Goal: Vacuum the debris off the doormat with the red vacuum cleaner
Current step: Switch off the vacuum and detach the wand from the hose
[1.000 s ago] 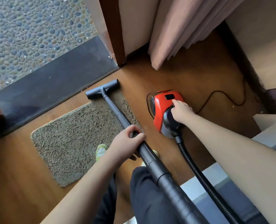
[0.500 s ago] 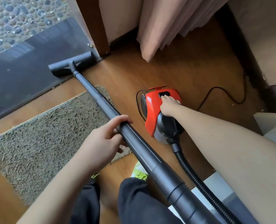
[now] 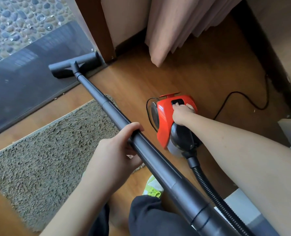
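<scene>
Gripping the wand (image 3: 141, 145) near its middle, the left hand (image 3: 114, 160) steadies it over the doormat (image 3: 44, 150) at left. Farther right, the right hand (image 3: 183, 113) rests relaxed on the red vacuum cleaner (image 3: 165, 120), fingertips at its black switch (image 3: 177, 101), likely operating power. The floor head (image 3: 73, 68) sits far off the mat on the dark threshold (image 3: 22, 92).

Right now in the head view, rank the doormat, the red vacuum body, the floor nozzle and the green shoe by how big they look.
1. doormat
2. red vacuum body and floor nozzle: too alike to rank
3. green shoe, partly hidden

Left hand (image 3: 115, 155) around vacuum wand (image 3: 151, 150)
</scene>
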A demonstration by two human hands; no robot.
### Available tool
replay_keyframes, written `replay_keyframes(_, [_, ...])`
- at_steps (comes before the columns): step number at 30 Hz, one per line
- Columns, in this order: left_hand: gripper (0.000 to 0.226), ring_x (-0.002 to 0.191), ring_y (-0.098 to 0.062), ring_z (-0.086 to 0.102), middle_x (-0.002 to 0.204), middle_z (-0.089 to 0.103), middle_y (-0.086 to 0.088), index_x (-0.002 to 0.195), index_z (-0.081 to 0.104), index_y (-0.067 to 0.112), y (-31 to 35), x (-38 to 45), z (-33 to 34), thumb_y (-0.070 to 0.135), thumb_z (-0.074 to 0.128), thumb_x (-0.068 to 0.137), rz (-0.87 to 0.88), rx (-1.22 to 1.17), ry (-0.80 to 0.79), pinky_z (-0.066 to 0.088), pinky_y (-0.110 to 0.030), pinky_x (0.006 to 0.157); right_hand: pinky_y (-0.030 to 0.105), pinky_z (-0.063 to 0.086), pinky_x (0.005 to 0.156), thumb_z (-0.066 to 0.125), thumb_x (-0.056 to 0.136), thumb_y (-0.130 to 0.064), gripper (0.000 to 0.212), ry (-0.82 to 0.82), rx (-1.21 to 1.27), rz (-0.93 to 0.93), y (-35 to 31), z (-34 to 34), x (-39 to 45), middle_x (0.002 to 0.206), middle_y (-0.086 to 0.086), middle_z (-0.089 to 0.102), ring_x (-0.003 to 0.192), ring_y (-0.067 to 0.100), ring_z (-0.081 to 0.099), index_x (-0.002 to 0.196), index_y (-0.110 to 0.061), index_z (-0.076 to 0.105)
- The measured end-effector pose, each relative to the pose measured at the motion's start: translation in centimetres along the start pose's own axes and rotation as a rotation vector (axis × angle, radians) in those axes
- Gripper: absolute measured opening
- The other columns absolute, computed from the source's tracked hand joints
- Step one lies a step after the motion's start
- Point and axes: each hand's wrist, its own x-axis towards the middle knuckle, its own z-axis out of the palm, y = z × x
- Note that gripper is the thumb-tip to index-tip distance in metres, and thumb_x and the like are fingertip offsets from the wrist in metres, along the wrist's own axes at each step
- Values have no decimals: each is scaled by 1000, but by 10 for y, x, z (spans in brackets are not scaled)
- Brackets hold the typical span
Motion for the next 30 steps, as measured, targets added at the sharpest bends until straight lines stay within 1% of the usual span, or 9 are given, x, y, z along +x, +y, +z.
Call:
replay_keyframes(4, [54, 62, 6, 63, 65, 64, 10, 107, 55, 40, 0, -4, 0, 12, 75, 65, 6, 37, 29, 50, -12, 65, 38, 4, 123, 31, 96, -7, 66, -13, 30, -4, 1, 2, -1, 165, 5, 3, 150, 20, 13, 157, -12, 6])
replay_keyframes(8, [57, 70, 2, 67, 70, 67, 8, 112, 44, 45, 6, -13, -1, 19, 71, 69, -23, 43, 5, 52, -22, 71, 38, -2, 123, 28, 101, -20, 61, 26, 108, 17, 6, -2, -16, 165, 1, 0, 152, 17, -3, 157, -15, 5])
replay_keyframes(12, [49, 66, -6, 66, 70, 65, 7, 112, 45, 42, 15, -22, -1, 29, 62, 67, -62, 35, -9, 54, -30, 70, 36, 0, 123, 30, 99, -25, 62, 70, 156, -18, 12, -13, -41, 165, -1, 1, 151, 16, -3, 157, -16, 9])
replay_keyframes(15, [47, 69, -10, 68, 72, 68, 6, 112, 52, 38, 20, -28, -2, 18, 69, 73, -77, 83, 0, 54, -31, 72, 36, 1, 122, 29, 99, -27, 62, 66, 196, -46, 17, -27, -60, 165, -2, 1, 151, 15, -2, 157, -17, 10])
replay_keyframes(19, [47, 78, -18, 70, 77, 70, 3, 120, 55, 33, 30, -35, -6, 14, 66, 78, -106, 132, 15, 52, -33, 75, 41, 4, 123, 28, 102, -29, 59, 44, 262, -81, 20, -42, -91, 165, -3, 3, 152, 16, -1, 157, -18, 10])
replay_keyframes(21, [47, 81, -19, 69, 80, 70, 3, 122, 54, 33, 35, -39, -9, 15, 65, 80, -118, 137, 11, 52, -34, 77, 42, 10, 123, 29, 104, -28, 57, 19, 312, -107, 22, -47, -111, 165, 1, 8, 151, 20, 6, 157, -17, 13])
replay_keyframes(25, [49, 85, -24, 66, 82, 65, 5, 128, 48, 35, 41, -48, -14, 17, 62, 84, -141, 185, -1, 49, -32, 72, 41, 41, 106, 33, 104, -25, 48, -85, 478, -129, 23, -55, -158, 151, 14, 38, 130, 33, 46, 151, -21, 32])
replay_keyframes(27, [51, 91, -28, 64, 89, 65, 1, 133, 46, 34, 48, -53, -17, 19, 61, 87, -138, 255, 2, 44, -31, 71, 40, 44, 104, 35, 103, -26, 44, -109, 528, -158, 21, -62, -186, 147, 12, 43, 124, 32, 50, 147, -24, 38])
replay_keyframes(30, [51, 100, -27, 63, 107, 69, 0, 136, 46, 39, 58, -60, -26, 25, 60, 89, -108, 440, 39, 45, -32, 71, 44, 39, 110, 39, 102, -31, 44, -141, 654, -228, 20, -71, -238, 149, 9, 42, 131, 32, 46, 146, -28, 41])
